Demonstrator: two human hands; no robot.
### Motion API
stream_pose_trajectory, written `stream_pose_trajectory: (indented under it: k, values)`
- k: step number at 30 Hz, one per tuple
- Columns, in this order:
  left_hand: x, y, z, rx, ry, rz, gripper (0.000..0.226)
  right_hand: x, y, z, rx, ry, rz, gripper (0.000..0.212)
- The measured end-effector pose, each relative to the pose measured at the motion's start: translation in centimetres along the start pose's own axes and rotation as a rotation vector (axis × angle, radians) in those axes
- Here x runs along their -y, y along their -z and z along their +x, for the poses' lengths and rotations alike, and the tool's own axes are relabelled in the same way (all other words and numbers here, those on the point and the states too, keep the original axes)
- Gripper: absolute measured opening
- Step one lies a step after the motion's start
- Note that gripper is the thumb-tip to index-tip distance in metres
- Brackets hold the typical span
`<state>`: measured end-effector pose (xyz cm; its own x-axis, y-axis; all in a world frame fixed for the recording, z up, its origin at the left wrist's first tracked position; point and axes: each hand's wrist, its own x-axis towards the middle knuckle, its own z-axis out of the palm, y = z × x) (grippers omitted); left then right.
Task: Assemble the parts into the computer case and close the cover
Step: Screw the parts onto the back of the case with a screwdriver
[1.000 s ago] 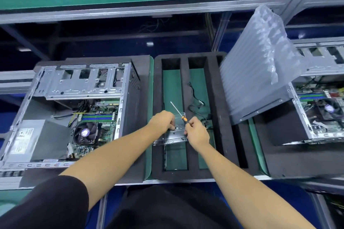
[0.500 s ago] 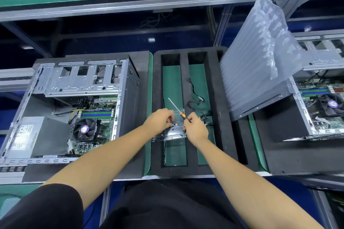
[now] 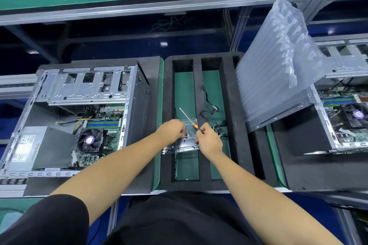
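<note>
An open computer case (image 3: 83,117) lies on its side at the left, showing its motherboard, fan and power supply. Over the black foam tray (image 3: 205,183) in the middle, a small metal bracket (image 3: 180,145) sits between my hands. My left hand (image 3: 172,131) pinches at small parts on the bracket's top edge. My right hand (image 3: 208,139) grips a screwdriver (image 3: 189,119) with an orange collar, its shaft pointing up and left, while its fingers also touch the bracket. What lies under the fingers is hidden.
A black cable (image 3: 211,109) lies in the tray's right slot. A clear air-cushion sheet (image 3: 278,65) leans over a grey cover panel (image 3: 278,113) at the right. A second open case (image 3: 346,117) sits at the far right. A shelf rail (image 3: 159,6) runs overhead.
Both hands stay on the bracket with only slight finger shifts. The view has tipped a little, so everything sits slightly higher in frame.
</note>
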<state>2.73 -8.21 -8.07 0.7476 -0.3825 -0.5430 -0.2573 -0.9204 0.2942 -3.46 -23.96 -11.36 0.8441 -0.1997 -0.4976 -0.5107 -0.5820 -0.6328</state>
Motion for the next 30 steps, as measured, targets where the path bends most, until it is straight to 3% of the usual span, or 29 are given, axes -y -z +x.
stream_pose_trajectory:
  k: [11, 15, 20, 25, 30]
  values:
    - [1.8, -0.6, -0.2, -0.022, -0.069, -0.128, 0.005, -0.4, -0.2, 0.1, -0.019, 0.019, 0.026, 0.01]
    - [2.6, -0.6, -0.2, 0.03, -0.042, -0.384, 0.006, -0.3, -0.3, 0.2, -0.055, 0.072, 0.089, 0.018]
    - [2.0, -0.3, -0.5, 0.036, -0.011, -0.787, 0.008, 1.9, 0.1, 0.2, 0.02, 0.178, 0.343, 0.022]
    - [1.6, 0.0, -1.1, 0.017, -0.042, -1.005, 0.011, 3.6, 0.2, 0.5, 0.027, 0.252, 0.318, 0.021]
    - [1.0, 0.0, -1.3, -0.002, 0.038, -1.272, 0.016, 4.0, 0.1, 0.9, 0.025, 0.276, 0.258, 0.035]
